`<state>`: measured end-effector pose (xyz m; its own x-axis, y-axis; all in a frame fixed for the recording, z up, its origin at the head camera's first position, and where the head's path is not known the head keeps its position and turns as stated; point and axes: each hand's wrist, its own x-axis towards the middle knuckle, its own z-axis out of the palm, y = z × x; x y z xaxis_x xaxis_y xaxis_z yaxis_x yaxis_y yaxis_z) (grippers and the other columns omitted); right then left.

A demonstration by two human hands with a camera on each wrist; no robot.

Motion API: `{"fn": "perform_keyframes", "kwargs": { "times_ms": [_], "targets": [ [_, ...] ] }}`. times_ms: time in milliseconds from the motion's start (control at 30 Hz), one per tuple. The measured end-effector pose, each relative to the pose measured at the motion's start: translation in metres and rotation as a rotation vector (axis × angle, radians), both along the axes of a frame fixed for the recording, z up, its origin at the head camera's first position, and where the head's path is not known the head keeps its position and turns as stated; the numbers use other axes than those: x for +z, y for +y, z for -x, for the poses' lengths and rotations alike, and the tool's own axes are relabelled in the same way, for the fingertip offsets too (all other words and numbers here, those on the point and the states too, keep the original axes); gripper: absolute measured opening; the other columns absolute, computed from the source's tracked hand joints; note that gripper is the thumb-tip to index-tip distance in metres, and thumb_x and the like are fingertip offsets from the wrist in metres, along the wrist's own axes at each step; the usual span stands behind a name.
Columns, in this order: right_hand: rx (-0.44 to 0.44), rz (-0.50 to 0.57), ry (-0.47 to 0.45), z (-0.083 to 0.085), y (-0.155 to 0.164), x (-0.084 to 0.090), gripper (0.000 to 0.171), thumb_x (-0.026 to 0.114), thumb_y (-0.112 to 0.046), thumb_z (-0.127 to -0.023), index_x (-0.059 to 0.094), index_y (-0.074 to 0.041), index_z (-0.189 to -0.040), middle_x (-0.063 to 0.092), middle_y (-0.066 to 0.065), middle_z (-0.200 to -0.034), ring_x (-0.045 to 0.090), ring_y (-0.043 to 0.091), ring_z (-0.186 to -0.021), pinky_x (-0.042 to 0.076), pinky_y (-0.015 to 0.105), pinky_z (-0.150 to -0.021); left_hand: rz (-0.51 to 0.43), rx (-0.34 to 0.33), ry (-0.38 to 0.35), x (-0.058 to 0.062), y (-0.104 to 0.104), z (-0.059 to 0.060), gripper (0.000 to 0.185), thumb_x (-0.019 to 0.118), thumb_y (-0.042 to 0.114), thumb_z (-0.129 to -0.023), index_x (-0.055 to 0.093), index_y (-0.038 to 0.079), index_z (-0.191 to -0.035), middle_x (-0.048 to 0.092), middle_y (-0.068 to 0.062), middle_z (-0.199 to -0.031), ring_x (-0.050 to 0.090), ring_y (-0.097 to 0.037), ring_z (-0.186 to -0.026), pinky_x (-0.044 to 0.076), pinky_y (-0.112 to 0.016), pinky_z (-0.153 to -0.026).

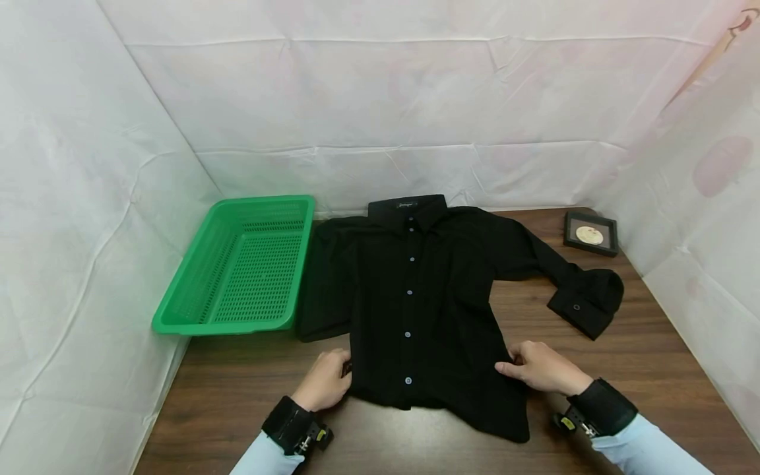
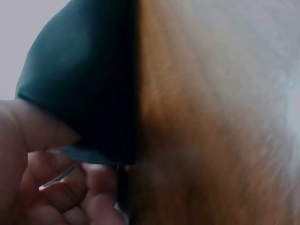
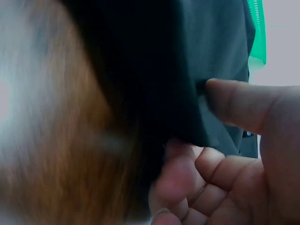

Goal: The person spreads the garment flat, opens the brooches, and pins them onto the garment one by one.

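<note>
A black button-up shirt lies face up on the wooden table, collar at the far side, one sleeve bent out to the right with its cuff folded over. My left hand pinches the shirt's lower left edge; in the left wrist view the thumb lies on top of the black fabric with the curled fingers under it. My right hand pinches the lower right side seam; in the right wrist view the thumb presses on the cloth with the fingers beneath.
A green perforated plastic basket stands at the table's far left, touching the shirt's left sleeve. A small dark framed disc lies at the far right corner. White sheeting walls in the table on three sides. Bare wood shows along the near edge.
</note>
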<state>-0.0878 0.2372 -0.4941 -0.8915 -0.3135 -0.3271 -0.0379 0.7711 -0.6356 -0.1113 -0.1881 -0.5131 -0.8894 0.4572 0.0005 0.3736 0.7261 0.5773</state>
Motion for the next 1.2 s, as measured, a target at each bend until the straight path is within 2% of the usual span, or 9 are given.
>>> {"fn": "perform_keyframes", "kwargs": {
  "times_ms": [200, 333, 500, 633, 733, 833, 967, 1100, 1200],
  "targets": [
    [-0.007, 0.141, -0.029, 0.001, 0.0, 0.008, 0.025, 0.055, -0.035, -0.098, 0.065, -0.012, -0.101, 0.061, -0.002, -0.082, 0.056, 0.01, -0.07, 0.044, 0.025, -0.062, -0.097, 0.079, 0.012, 0.002, 0.002, 0.0, 0.013, 0.061, 0.01, -0.093, 0.069, 0.016, -0.102, 0.067, 0.003, -0.1, 0.062, -0.012, -0.094, 0.051, -0.035, -0.081],
    [-0.08, 0.326, -0.046, 0.0, 0.003, 0.021, 0.035, 0.045, -0.035, -0.103, 0.059, -0.004, -0.114, 0.064, 0.007, -0.104, 0.06, 0.015, -0.091, 0.048, 0.027, -0.077, -0.231, 0.142, 0.065, 0.018, 0.0, 0.003, 0.015, 0.058, 0.006, -0.094, 0.063, 0.018, -0.088, 0.059, 0.008, -0.082, 0.054, -0.008, -0.073, 0.047, -0.027, -0.065],
    [-0.192, 0.595, -0.096, 0.001, 0.004, 0.036, 0.04, 0.037, -0.036, -0.105, 0.049, 0.002, -0.111, 0.062, 0.012, -0.103, 0.06, 0.017, -0.091, 0.049, 0.028, -0.079, -0.361, 0.16, 0.073, 0.04, -0.005, 0.008, 0.025, 0.054, 0.021, -0.1, 0.052, 0.02, -0.076, 0.04, 0.01, -0.065, 0.039, -0.007, -0.057, 0.034, -0.023, -0.052],
    [-0.239, 0.805, -0.133, 0.004, 0.005, 0.045, 0.036, 0.034, -0.034, -0.106, 0.044, 0.001, -0.105, 0.06, 0.006, -0.096, 0.06, 0.014, -0.086, 0.05, 0.029, -0.074, -0.419, 0.2, -0.044, 0.05, -0.007, 0.009, 0.033, 0.049, 0.03, -0.101, 0.046, 0.015, -0.073, 0.034, 0.004, -0.061, 0.04, -0.009, -0.053, 0.034, -0.022, -0.049],
    [-0.286, 0.926, -0.189, 0.005, 0.006, 0.052, 0.034, 0.035, -0.035, -0.105, 0.045, -0.002, -0.105, 0.061, 0.003, -0.096, 0.062, 0.013, -0.087, 0.051, 0.028, -0.071, -0.472, 0.271, -0.208, 0.054, -0.007, 0.007, 0.032, 0.047, 0.027, -0.103, 0.05, 0.008, -0.076, 0.047, -0.003, -0.063, 0.054, -0.016, -0.055, 0.049, -0.028, -0.052],
    [-0.322, 0.998, -0.27, 0.004, 0.008, 0.058, 0.035, 0.037, -0.036, -0.105, 0.045, -0.003, -0.115, 0.064, 0.003, -0.105, 0.064, 0.015, -0.093, 0.053, 0.03, -0.074, -0.467, 0.306, -0.32, 0.058, -0.009, 0.002, 0.037, 0.045, 0.028, -0.104, 0.057, 0.004, -0.078, 0.059, -0.008, -0.064, 0.062, -0.025, -0.054, 0.053, -0.034, -0.054],
    [-0.305, 1.05, -0.378, -0.002, 0.01, 0.059, 0.036, 0.036, -0.035, -0.105, 0.042, -0.004, -0.123, 0.064, 0.006, -0.115, 0.064, 0.019, -0.101, 0.054, 0.034, -0.08, -0.343, 0.221, -0.4, 0.056, -0.022, -0.01, 0.051, 0.043, 0.038, -0.103, 0.065, 0.005, -0.072, 0.063, -0.004, -0.057, 0.061, -0.025, -0.047, 0.046, -0.027, -0.05],
    [-0.262, 1.092, -0.469, -0.007, 0.011, 0.052, 0.03, 0.034, -0.03, -0.106, 0.042, -0.004, -0.119, 0.062, 0.01, -0.114, 0.064, 0.022, -0.102, 0.054, 0.036, -0.082, -0.256, 0.138, -0.497, 0.038, -0.037, -0.025, 0.053, 0.05, 0.036, -0.1, 0.062, 0.006, -0.058, 0.06, -0.001, -0.051, 0.062, -0.029, -0.045, 0.04, -0.023, -0.043],
    [-0.263, 1.07, -0.528, -0.01, 0.012, 0.046, 0.034, 0.035, -0.03, -0.106, 0.035, -0.003, -0.127, 0.059, 0.011, -0.122, 0.062, 0.025, -0.108, 0.052, 0.04, -0.087, -0.212, 0.109, -0.538, 0.026, -0.043, -0.036, 0.052, 0.057, 0.034, -0.097, 0.058, 0.006, -0.053, 0.057, 0.0, -0.049, 0.06, -0.027, -0.046, 0.038, -0.024, -0.04]
  ]
}}
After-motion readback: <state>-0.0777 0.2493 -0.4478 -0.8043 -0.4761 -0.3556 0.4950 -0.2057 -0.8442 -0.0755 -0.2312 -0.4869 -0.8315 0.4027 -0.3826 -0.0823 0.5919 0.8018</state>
